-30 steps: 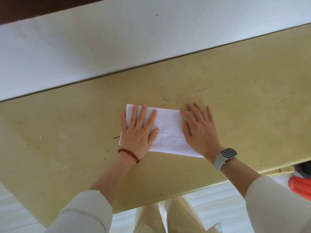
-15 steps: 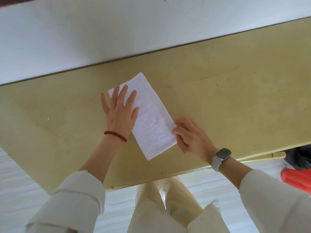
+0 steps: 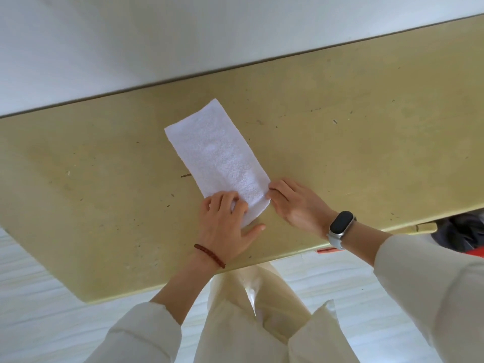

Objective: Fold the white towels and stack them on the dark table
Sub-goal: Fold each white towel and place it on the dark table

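Observation:
A white towel (image 3: 217, 155), folded into a long narrow strip, lies on the yellow-green table (image 3: 340, 142), running from far left to near right. My left hand (image 3: 225, 221) sits at the strip's near end, its fingers curled over the near left corner and its thumb stretched along the table. My right hand (image 3: 296, 203) pinches the near right corner with curled fingertips. No dark table and no other towels are in view.
A white wall (image 3: 183, 35) runs along the table's far edge. The near table edge is just behind my wrists. A red and dark object (image 3: 466, 237) sits below the table at the right. White floor shows beneath.
The towel has been turned from lying sideways to pointing away from me. My left hand slid from the far end to the near end, and both hands now hold the near corners.

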{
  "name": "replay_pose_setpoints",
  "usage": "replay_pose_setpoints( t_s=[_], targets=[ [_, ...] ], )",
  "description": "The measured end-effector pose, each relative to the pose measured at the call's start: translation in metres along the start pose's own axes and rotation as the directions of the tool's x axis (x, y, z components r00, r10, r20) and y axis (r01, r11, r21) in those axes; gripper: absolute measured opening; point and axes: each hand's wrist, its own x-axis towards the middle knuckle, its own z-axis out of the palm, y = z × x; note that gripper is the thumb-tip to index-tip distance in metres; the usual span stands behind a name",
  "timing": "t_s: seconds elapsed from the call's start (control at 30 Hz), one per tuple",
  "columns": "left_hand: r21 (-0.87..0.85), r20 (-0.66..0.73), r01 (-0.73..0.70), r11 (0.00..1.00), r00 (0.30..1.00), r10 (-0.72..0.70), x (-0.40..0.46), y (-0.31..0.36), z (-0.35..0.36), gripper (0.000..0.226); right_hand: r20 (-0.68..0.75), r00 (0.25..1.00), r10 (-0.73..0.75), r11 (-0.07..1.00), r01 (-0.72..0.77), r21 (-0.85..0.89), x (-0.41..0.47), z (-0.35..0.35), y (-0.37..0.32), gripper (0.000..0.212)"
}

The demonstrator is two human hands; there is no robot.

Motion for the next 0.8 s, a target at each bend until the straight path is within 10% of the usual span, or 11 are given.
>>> replay_pose_setpoints(
  t_s=[0.23,0.67,0.8],
  targets=[
    [-0.009,-0.108,0.036,0.999,0.993,-0.036,0.0,0.004,-0.002,0.023,-0.005,0.965,0.261,0.922,-0.248,0.297,0.008,-0.015,-0.013,0.014],
    [-0.161,0.082,-0.028,0.986,0.996,0.042,-0.002,-0.033,-0.064,0.043,0.047,0.982,0.184,0.938,-0.189,0.292,0.021,-0.041,-0.018,0.022],
    [-0.407,0.343,0.333,0.851,0.919,-0.196,-0.005,-0.027,-0.08,0.023,0.115,0.941,0.317,0.854,-0.336,0.396,0.019,-0.044,-0.025,0.022]
  ],
)
